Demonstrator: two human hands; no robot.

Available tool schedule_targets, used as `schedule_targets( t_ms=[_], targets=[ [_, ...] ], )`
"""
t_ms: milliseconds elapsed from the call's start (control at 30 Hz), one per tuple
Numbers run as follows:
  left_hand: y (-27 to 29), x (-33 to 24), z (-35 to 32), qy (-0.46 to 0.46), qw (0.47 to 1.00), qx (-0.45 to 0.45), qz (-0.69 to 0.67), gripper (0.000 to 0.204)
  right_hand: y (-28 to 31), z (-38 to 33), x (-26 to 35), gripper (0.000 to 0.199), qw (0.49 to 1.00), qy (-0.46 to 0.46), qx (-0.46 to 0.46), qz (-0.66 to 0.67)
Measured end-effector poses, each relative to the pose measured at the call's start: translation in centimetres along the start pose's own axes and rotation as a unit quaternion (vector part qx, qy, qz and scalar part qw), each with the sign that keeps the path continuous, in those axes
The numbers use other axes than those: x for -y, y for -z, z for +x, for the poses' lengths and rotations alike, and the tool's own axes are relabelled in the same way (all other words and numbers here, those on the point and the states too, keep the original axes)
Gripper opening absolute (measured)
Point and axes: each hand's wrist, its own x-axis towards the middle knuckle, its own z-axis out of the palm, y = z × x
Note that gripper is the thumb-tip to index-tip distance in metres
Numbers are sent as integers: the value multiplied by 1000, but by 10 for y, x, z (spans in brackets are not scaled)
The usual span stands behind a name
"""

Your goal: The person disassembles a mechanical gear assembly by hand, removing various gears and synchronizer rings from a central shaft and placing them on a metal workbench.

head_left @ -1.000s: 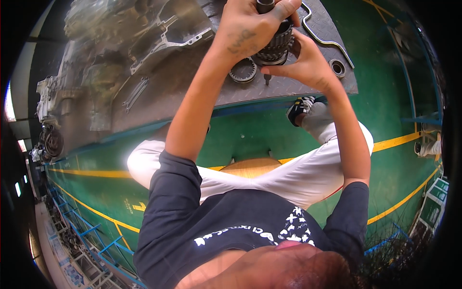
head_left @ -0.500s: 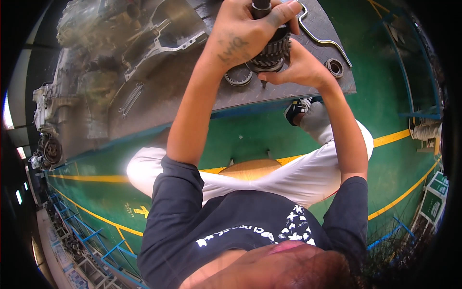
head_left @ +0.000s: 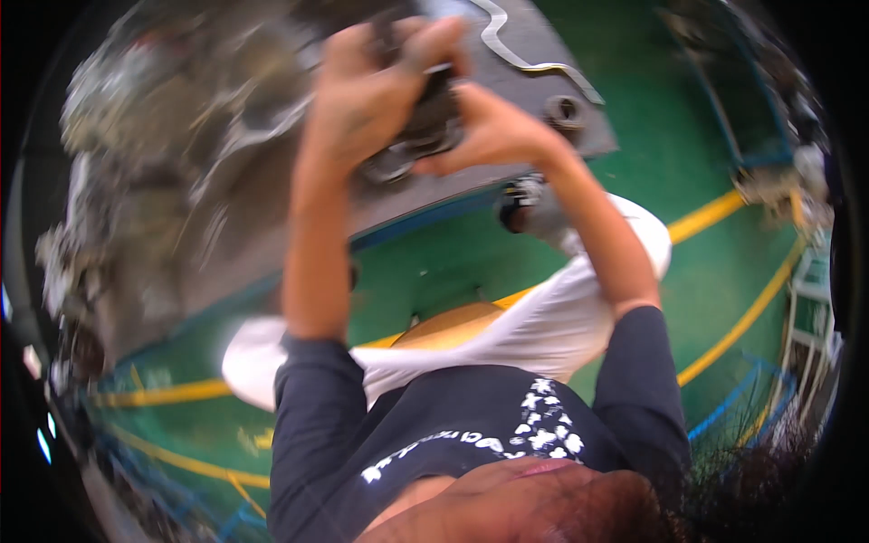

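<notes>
Both of my hands grip a dark gear shaft [head_left: 434,113] above the near part of the metal worktable [head_left: 299,231]. My left hand [head_left: 367,104] is wrapped round its upper part, with the thumb across it. From the right, my right hand [head_left: 493,127] closes on its lower part, the thumb underneath. The gear teeth are smeared by motion and partly hidden by my fingers. Close below my left hand lies a toothed metal ring [head_left: 385,168], blurred. A round bearing [head_left: 566,111] sits on the table to the right of my right hand.
A bent metal rod [head_left: 511,56] lies at the back right of the table. Large metal housings [head_left: 163,118] crowd its left side. Below me is a wooden stool [head_left: 448,326] on the green floor [head_left: 416,271]. At right stands a blue-framed rack [head_left: 738,109].
The surroundings have shifted and blurred as the view turns. In the picture, both hands and the gear shaft have moved left, still held together.
</notes>
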Motion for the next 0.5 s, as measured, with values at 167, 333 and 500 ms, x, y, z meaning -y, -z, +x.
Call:
schedule_targets(
  t_ms=[167,333,500],
  targets=[
    [-1,6,4,59,992,-8,-113,26,-3,-2,-2,60,994,44,-10,102],
    [-6,5,8,46,989,17,-141,24,-4,-11,-9,66,997,62,-22,47],
    [-1,1,5,-16,1000,15,-1,29,-7,-11,-20,71,999,-32,-15,-19]
  ],
)
